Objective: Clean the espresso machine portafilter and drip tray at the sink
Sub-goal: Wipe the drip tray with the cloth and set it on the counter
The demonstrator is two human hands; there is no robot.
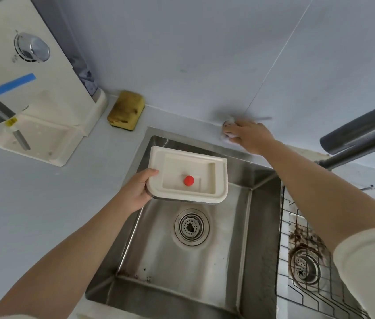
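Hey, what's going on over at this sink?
A person stands at a stainless steel sink. Their left hand grips a cream plastic drip tray with a red round float by its corner, holding it above the basin. Their right hand reaches to the back wall and covers a small white thing, too blurred to identify. A worn yellow sponge lies on the counter, untouched.

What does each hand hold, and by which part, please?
Left hand: drip tray, by its left edge. Right hand: on a blurred white thing, hold unclear.
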